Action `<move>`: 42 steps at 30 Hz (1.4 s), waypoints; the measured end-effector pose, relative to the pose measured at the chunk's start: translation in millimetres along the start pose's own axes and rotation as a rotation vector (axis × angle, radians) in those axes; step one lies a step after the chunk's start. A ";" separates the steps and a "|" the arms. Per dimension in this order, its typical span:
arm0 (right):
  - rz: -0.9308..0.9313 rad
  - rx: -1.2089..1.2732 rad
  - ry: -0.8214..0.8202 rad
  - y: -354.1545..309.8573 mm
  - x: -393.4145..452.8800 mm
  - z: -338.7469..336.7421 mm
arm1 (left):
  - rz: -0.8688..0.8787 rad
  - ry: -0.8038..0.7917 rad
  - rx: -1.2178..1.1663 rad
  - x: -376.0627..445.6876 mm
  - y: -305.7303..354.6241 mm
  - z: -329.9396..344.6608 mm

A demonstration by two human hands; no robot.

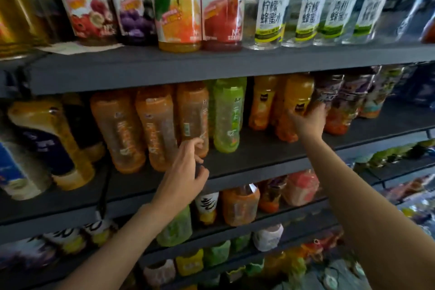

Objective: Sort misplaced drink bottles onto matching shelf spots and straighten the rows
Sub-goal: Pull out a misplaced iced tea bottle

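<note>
On the middle shelf [254,160] stand three amber tea bottles; the right one [193,113] is next to a green bottle [227,115]. Right of these are two orange juice bottles. My right hand [308,125] grips the nearer orange juice bottle [297,96] around its lower half, thumb on the left and fingers round the right side. My left hand [186,169] hovers in front of the base of the right amber bottle with fingers loosely curled and nothing in it; the index fingertip is at or just short of the bottle. Purple-labelled bottles [339,103] stand right of the held one.
The top shelf [164,63] carries tall fruit juice bottles and clear lemon honey water bottles [270,14]. A yellow bottle with a dark label [49,141] leans at the far left of the middle shelf. Lower shelves hold mixed orange, green and white bottles [240,205].
</note>
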State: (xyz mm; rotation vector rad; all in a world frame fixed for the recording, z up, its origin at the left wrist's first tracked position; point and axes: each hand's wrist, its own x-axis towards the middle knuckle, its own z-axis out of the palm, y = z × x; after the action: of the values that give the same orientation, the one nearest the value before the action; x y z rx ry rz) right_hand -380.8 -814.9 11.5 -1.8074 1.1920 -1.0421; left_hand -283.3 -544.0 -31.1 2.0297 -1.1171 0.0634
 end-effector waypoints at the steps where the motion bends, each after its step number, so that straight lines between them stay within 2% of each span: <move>1: -0.007 -0.005 -0.029 1.6 7.4 5.1 | -0.010 0.009 0.006 1.5 0.9 1.8; 5: 0.017 -0.005 -0.082 13.0 19.0 17.6 | -0.039 0.022 0.052 1.5 -1.3 7.3; 8: -0.034 0.028 -0.147 18.6 21.2 13.1 | -0.021 0.040 0.052 2.9 -1.6 16.8; 13: -0.251 0.099 -0.416 31.7 -1.1 -3.6 | 0.035 0.045 -0.018 8.3 19.4 48.0; 16: -0.387 0.088 -0.571 32.1 -37.7 -10.1 | 0.118 0.077 -0.139 10.1 36.2 50.5; 20: -0.628 0.012 -0.670 7.9 -95.8 -9.0 | 0.312 0.051 -0.221 -3.7 36.7 26.3; 23: -0.742 0.022 -0.714 -21.8 -133.7 4.5 | 0.365 0.116 -0.177 -26.4 22.3 -5.1; 28: -0.833 0.008 -0.786 -90.6 -207.9 51.0 | 0.258 0.210 -0.160 -69.0 -19.1 -86.3; 37: -1.086 0.114 -0.878 -211.8 -405.9 212.5 | 0.075 0.477 0.035 -182.2 -161.0 -276.0; 40: -1.005 0.204 -0.951 -248.3 -459.6 258.7 | -0.087 0.555 0.060 -202.1 -191.1 -325.8; 42: -0.907 0.175 -0.973 -270.0 -489.0 292.2 | -0.225 0.620 0.092 -205.2 -209.7 -353.2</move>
State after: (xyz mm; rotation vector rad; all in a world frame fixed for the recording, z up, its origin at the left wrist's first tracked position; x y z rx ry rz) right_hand -140.8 -232.0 14.8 -2.2919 -0.3273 -0.4855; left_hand -144.6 -107.2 -2.5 1.9951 -0.5021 0.5945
